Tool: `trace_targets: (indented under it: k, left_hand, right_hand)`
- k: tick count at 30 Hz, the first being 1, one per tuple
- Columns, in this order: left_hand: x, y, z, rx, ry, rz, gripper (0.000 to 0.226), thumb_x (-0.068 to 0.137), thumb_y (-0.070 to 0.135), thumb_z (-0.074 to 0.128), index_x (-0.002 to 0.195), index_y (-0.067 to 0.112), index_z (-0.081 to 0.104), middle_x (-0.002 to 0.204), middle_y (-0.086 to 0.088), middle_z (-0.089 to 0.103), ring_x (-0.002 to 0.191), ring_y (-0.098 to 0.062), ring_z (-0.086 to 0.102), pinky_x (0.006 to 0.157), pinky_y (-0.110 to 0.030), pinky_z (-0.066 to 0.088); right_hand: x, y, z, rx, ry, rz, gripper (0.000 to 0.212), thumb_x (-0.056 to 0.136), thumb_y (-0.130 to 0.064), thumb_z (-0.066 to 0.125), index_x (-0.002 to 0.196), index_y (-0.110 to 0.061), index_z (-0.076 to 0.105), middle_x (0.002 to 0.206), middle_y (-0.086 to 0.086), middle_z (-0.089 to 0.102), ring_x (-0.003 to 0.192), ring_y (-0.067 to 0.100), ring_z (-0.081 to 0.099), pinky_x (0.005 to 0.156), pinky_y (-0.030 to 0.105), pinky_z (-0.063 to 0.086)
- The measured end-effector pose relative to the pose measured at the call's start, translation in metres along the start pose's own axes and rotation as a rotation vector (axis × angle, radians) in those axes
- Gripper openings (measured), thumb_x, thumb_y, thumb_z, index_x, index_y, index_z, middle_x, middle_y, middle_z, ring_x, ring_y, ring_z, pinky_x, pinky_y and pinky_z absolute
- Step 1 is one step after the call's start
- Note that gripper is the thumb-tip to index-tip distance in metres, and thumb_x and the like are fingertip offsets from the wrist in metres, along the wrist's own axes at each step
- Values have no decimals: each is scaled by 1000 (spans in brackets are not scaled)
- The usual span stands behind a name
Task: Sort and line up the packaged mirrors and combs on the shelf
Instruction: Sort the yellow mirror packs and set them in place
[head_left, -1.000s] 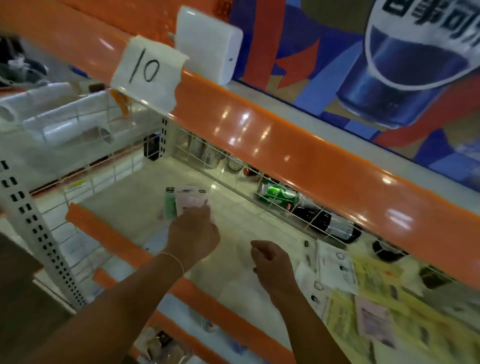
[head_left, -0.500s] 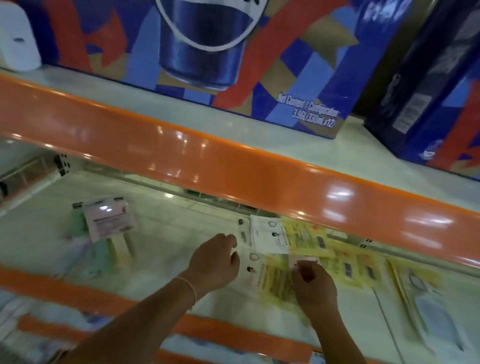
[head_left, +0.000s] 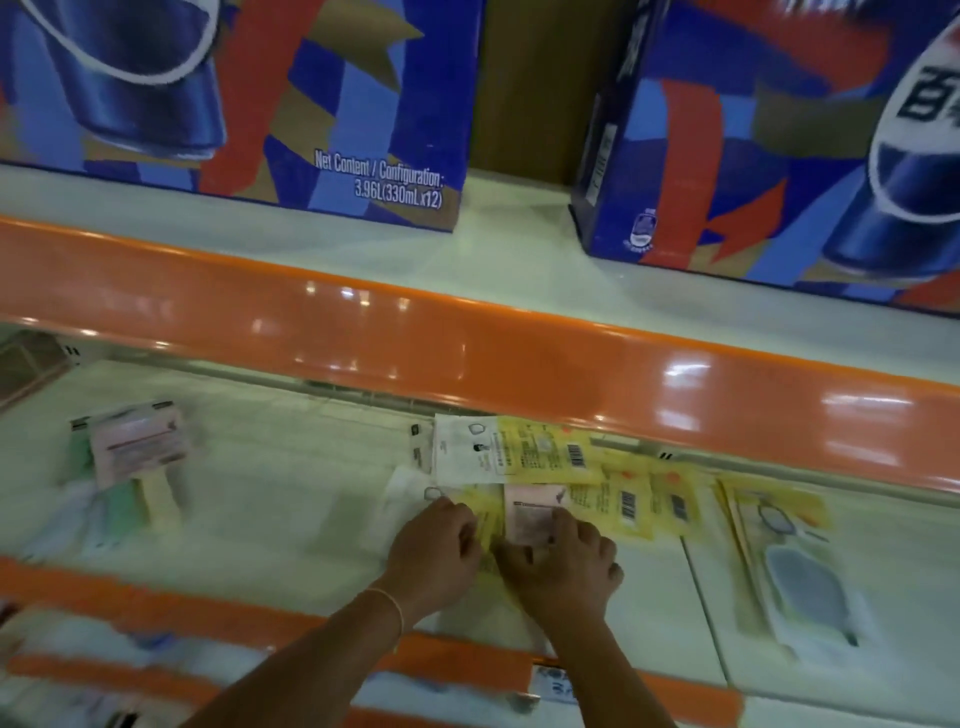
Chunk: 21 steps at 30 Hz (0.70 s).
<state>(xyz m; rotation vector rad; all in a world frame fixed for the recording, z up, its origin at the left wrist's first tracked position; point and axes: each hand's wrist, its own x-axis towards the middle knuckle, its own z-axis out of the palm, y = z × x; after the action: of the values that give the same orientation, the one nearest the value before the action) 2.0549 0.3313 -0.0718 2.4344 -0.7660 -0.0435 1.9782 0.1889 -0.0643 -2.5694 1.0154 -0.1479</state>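
On the lower shelf (head_left: 291, 499), a loose pile of flat yellow packages (head_left: 628, 501) lies at centre with a white package (head_left: 465, 449) at its back left. On top of the pile is a pink package (head_left: 530, 512). My right hand (head_left: 569, 566) holds the near end of the pink package with curled fingers. Touching my right hand from the left, my left hand (head_left: 436, 551) grips the near left edge of a yellow package. A small stack of pink and green comb packages (head_left: 132, 460) lies at the far left. A packaged mirror (head_left: 800, 577) lies at the right.
The orange front rail of the upper shelf (head_left: 467, 353) overhangs the back of the pile. Two large blue drink cartons (head_left: 249, 104) stand on that upper shelf. An orange price rail (head_left: 208, 613) runs along the near edge of the lower shelf.
My view swung right from the left stack to the yellow pile. Both hands moved right onto the pile and closed together; the right hand now holds the pink package.
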Motion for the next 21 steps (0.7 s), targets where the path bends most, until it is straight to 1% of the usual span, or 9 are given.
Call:
trace_targets:
  k: [2,4,7,9,12,15,17,19,21]
  left_hand:
    - [-4,-4,8,24,70,33,13,87,30,50,82,20,57,83,3,51,68,-15,50,56,-30,41]
    - [-8,-6,13,69,110,77,19,85,33,44,81,20,57,83,2,52,66,-17,50,52,-29,40]
    - [-8,-6,16,79,136,69,24,83,36,41,84,20,59,85,2,53,67,-17,52,52,-32,44]
    - [-8,-5,16,78,143,62,23,83,35,41,84,20,59,86,2,53,67,-17,52,53,-32,45]
    - [-10,-4,17,98,168,63,14,83,30,47,83,21,58,84,2,54,65,-18,52,51,-30,45]
    - [-10,-3,19,93,182,67,1,82,21,57,83,21,57,83,2,54,65,-18,53,52,-29,43]
    - [-9,-1,19,77,187,25,3,85,21,57,82,20,59,82,3,54,66,-16,52,55,-29,43]
    - [-9,10,12,-43,185,-89,21,92,27,52,74,17,57,73,3,53,63,-14,50,58,-31,43]
    - [-8,26,0,-240,133,-219,42,97,39,46,63,15,52,59,3,52,55,-13,49,55,-30,40]
  right_hand:
    - [2,1,1,-10,9,-34,83,66,-80,50,131,-29,41,129,0,49,119,26,40,95,39,33]
    - [6,8,1,44,23,-68,82,66,-78,54,130,-27,45,126,0,53,116,27,43,94,39,35]
    - [8,26,-3,192,53,-148,82,61,-75,62,123,-23,53,109,-2,60,104,25,49,87,34,39]
    - [9,40,-7,251,12,-172,90,56,-78,63,126,-23,52,103,-6,62,100,21,53,88,32,42]
    - [5,54,-18,318,-20,-193,101,50,-82,62,131,-23,51,104,-8,65,97,17,60,90,37,50]
    - [-4,59,-32,377,-15,-216,93,54,-72,71,129,-19,54,106,-7,64,98,16,60,88,37,51]
    - [-11,60,-36,404,-32,-217,84,58,-64,76,127,-23,54,102,-11,56,99,13,57,85,32,50]
    - [-18,58,-38,431,-47,-244,81,58,-60,79,126,-25,53,102,-13,51,95,5,54,78,21,47]
    - [-25,49,-37,460,-60,-307,81,57,-55,82,127,-26,51,103,-16,50,92,-3,51,73,8,38]
